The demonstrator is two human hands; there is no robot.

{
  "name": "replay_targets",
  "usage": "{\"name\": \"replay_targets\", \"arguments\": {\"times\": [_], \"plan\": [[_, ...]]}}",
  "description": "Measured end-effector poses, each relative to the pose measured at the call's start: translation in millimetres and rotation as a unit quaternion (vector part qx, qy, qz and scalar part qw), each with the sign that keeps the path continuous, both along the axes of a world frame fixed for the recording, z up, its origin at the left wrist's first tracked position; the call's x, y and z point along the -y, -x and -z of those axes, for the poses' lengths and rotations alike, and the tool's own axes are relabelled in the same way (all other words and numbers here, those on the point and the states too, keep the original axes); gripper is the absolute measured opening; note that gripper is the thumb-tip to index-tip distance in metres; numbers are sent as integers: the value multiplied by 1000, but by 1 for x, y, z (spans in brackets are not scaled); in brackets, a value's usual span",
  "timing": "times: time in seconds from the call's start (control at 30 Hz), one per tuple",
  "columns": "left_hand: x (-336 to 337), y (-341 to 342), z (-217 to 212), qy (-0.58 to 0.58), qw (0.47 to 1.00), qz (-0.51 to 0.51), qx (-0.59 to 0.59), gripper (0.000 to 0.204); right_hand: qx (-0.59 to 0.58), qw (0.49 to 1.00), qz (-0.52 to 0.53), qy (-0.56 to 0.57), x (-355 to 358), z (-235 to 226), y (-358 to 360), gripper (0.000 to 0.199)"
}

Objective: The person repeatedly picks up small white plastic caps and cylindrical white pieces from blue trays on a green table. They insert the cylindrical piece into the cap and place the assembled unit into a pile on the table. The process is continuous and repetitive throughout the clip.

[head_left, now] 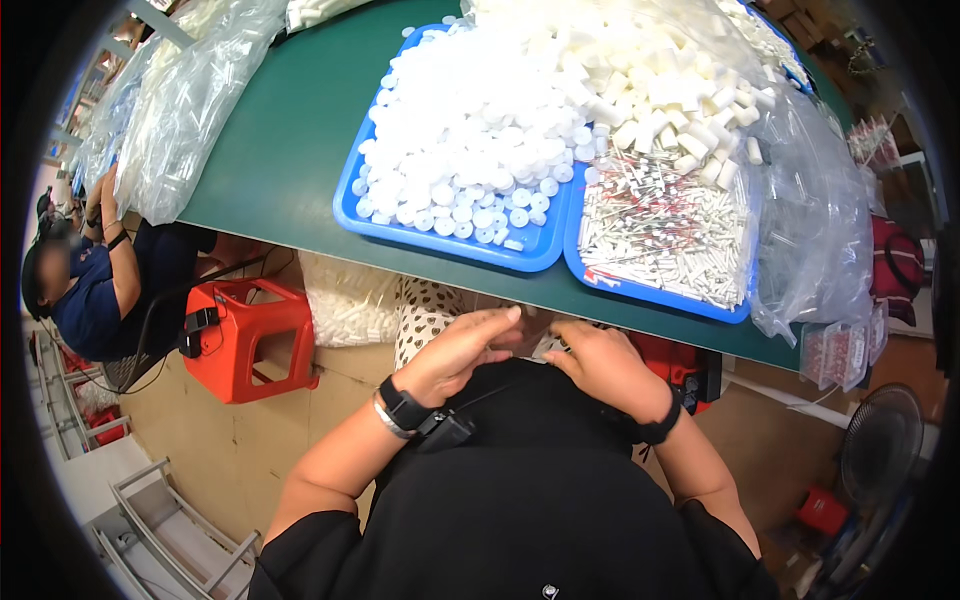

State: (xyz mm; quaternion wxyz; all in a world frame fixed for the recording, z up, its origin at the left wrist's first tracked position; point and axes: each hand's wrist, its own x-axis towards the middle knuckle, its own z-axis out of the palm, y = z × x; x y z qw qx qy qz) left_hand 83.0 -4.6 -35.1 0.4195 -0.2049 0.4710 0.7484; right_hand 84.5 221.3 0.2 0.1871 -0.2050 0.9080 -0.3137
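Curling near a green table (265,165), left hand (457,352), right hand (610,368), cannot tell either grip's closure or contents

On the table (280,130), the disc tray (545,245) lies left of the pin tray (660,296) (plastic bag (815,220) farther right).

The round white caps (480,205) are small and translucent, heaped loosely in a shallow blue tray (540,257). Just to the right, slim white pieces (690,265) lie jumbled with thin reddish strands (662,203) in another blue tray (573,235), at the green surface's (270,140) near edge.
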Motion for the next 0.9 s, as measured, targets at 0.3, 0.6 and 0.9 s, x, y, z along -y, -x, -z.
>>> {"name": "replay_targets", "arguments": {"times": [0.3, 0.6, 0.9], "plan": [[-4, 50, -61, 291, 809, 3, -511, 14, -347, 930, 74, -95, -47, -41, 54, 13], [-11, 92, -47, 455, 620, 118, -628, 13, -351, 932, 59, -65, -55, -38, 65, 10], [-6, 102, -53, 403, 658, 212, -600, 12, -113, 872, 296, 372, -55, -55, 35, 13]]}}
